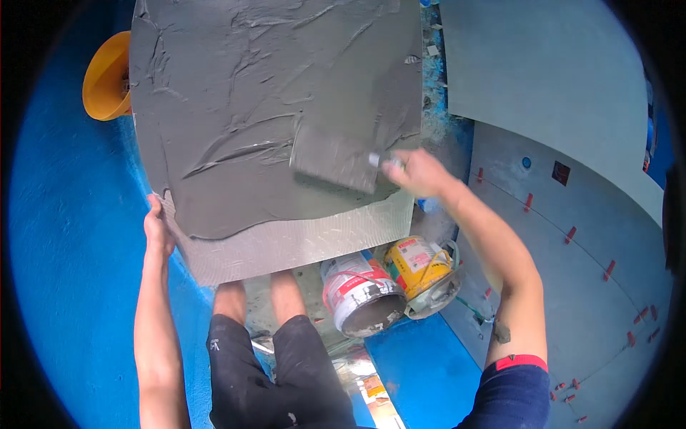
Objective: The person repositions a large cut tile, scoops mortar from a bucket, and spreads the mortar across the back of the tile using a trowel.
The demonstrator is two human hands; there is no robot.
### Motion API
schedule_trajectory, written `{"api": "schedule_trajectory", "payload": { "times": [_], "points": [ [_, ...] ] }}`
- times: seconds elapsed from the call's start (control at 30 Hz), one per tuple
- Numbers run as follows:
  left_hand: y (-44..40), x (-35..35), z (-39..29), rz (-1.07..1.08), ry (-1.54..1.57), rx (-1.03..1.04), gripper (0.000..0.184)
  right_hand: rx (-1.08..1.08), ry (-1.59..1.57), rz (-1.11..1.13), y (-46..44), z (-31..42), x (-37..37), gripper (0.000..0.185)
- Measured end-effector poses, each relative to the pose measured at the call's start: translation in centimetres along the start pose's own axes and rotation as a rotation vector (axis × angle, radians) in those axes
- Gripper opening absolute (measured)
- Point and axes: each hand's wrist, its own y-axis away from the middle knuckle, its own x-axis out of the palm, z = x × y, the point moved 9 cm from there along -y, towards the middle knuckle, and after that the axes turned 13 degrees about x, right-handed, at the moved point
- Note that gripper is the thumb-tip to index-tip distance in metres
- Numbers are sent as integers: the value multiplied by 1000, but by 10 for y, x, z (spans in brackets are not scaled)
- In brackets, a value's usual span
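A large tile (286,247) lies in front of me, mostly covered by a thick layer of grey mortar (236,86) with ridges and smears. Its near edge shows a bare, finely lined strip. My right hand (418,171) is closed round the handle of a wide, flat trowel (332,157), whose blade lies on the mortar right of the middle. My left hand (157,225) grips the tile's left edge near its front corner, thumb at the top; the fingers are partly hidden by the edge.
A white and red bucket (357,286) and a yellow bucket (418,264) stand below the tile's near edge. An orange bowl-like container (107,79) is at the upper left. Blue surface (71,236) lies left; grey tiles with red clips (564,193) are at the right.
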Motion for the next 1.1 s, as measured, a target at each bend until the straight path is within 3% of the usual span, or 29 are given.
{"api": "schedule_trajectory", "payload": {
  "times": [0.1,0.17,0.27,0.3,0.37,0.5,0.57,0.6,0.67,0.7,0.77,0.8,0.83,0.87,0.97,1.1],
  "points": [
    [8,4,-4,-83,-79,32,68,-94,122,67,31,24,49,52],
    [7,0,-9,-149,-143,76,66,-201,240,-72,43,31,64,48],
    [2,1,-3,-34,-44,18,73,-370,317,-527,51,49,22,42],
    [-1,-4,0,-27,-65,36,73,-372,319,-531,43,48,11,42],
    [-5,-9,4,-21,-82,57,73,-157,259,-692,16,31,-35,42],
    [3,-1,-5,-73,-125,80,70,267,17,-783,-38,2,-133,50],
    [7,4,-8,-124,-131,79,67,273,-137,-792,-72,-12,-171,56],
    [6,6,-7,-96,-101,65,66,269,-140,-784,-82,-13,-185,56],
    [8,4,-7,-81,-79,41,65,298,-434,-393,-106,-13,-172,61],
    [9,6,-8,-57,-52,25,66,296,-432,-380,-104,-6,-164,61],
    [13,18,-8,-2,15,-7,68,58,-297,-310,-87,30,-144,66],
    [19,24,-18,-68,-66,45,67,105,-187,-244,-79,40,-126,65],
    [19,23,-15,-65,-54,41,67,13,-186,-299,-71,50,-105,62],
    [16,20,-11,-48,-35,24,66,82,-175,-163,-46,70,-85,60],
    [11,16,-6,-32,-33,14,64,16,-40,129,-10,95,7,56],
    [12,22,-8,36,-9,-8,64,-266,132,132,50,119,98,54]
  ]
}}
